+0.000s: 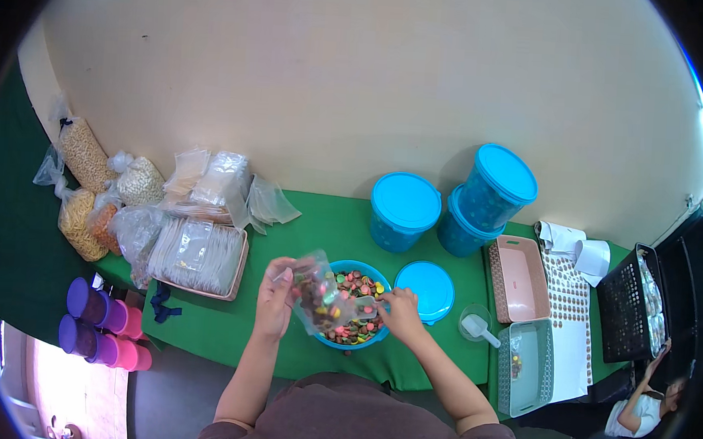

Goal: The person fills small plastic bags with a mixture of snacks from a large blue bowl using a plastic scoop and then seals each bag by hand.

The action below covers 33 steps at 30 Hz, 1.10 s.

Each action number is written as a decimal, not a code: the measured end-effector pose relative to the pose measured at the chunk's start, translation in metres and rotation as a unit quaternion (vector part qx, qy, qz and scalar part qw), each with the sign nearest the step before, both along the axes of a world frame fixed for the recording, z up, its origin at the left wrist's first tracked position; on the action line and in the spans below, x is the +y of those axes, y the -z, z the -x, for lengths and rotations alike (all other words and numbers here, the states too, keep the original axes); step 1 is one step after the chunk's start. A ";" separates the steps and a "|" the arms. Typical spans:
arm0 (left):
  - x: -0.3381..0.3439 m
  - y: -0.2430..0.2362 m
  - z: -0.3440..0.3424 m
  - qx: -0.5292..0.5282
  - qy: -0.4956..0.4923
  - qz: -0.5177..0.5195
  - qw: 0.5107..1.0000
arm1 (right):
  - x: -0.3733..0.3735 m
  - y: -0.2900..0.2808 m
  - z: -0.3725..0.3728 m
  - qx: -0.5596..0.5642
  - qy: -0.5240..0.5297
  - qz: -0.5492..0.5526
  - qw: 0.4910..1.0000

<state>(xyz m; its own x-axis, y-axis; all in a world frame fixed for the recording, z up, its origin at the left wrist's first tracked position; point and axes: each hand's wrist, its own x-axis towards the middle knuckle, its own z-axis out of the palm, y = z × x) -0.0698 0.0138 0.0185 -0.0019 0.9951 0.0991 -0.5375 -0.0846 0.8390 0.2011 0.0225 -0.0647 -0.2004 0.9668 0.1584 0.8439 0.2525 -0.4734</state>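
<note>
My left hand [275, 297] grips the upper edge of a clear plastic bag [310, 320], tilted and partly filled with brown, pink, yellow and green candies. The bag hangs over a round blue tub [350, 265] that holds many loose candies [361, 284] of the same colours. In my right hand [400, 313] is a small translucent scoop [365, 306], its head at the bag's right side, over the candies. The bag covers the left part of the tub's contents. A flat blue lid [425, 292] lies just right of the tub.
Blue lidded tubs [406, 211] stand behind. Left are a basket of clear bags [196, 257] and bulging snack bags [86, 155]. Right are a small bowl with a white scoop [479, 329], pink [519, 280] and green [525, 367] baskets, a sticker sheet [569, 313] and a black crate beside another person.
</note>
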 end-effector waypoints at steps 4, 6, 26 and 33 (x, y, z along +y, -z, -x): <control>-0.009 0.002 -0.003 0.057 0.029 0.006 0.998 | -0.005 -0.035 0.016 0.038 0.008 -0.147 0.988; -0.015 -0.006 -0.012 0.201 -0.032 -0.044 0.978 | -0.009 -0.071 0.025 0.209 -0.038 -0.056 0.976; -0.042 -0.016 -0.046 0.187 0.017 -0.040 0.981 | -0.055 -0.110 0.050 0.543 -0.077 0.050 0.835; -0.034 -0.029 -0.036 0.276 0.125 -0.073 0.950 | -0.059 -0.107 0.010 0.512 -0.099 0.121 0.845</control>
